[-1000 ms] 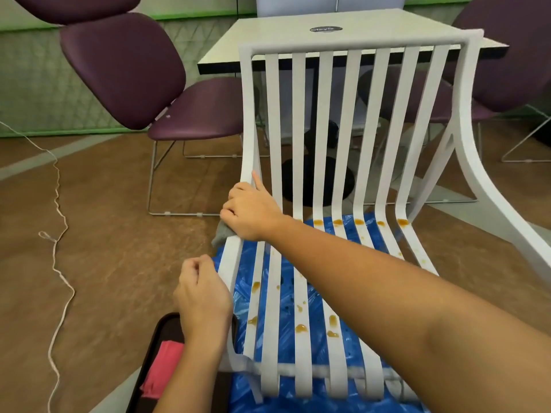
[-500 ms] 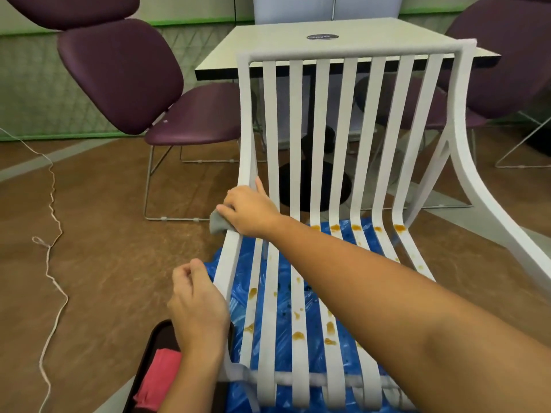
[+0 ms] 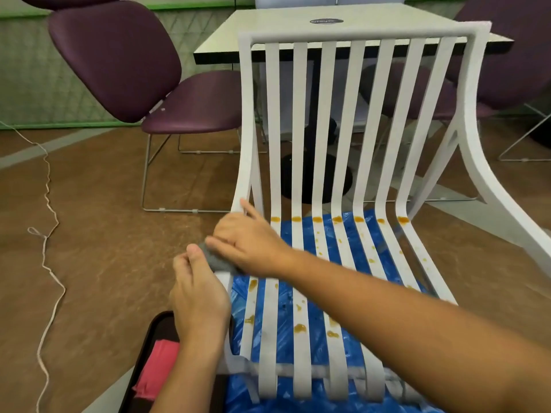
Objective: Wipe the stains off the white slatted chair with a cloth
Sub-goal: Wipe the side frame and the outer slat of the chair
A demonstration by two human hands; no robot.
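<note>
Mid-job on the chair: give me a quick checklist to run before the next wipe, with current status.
1. Cloth in right hand: ok, pressed on the chair's left rail.
2. Left hand steadying the chair: ok, at the same rail.
3. Stains left on the slats: not ok, many remain.
4. Blue sheet under the seat: ok.
5. Left rail clean: cannot tell, hands cover it.

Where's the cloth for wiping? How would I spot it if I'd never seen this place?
Find the white slatted chair in the middle, standing over a blue sheet. Go to its left seat rail, where the two hands meet: the right hand presses a small grey cloth there. Don't mix it up with the pink cloth lying in the dark tray lower down.
</note>
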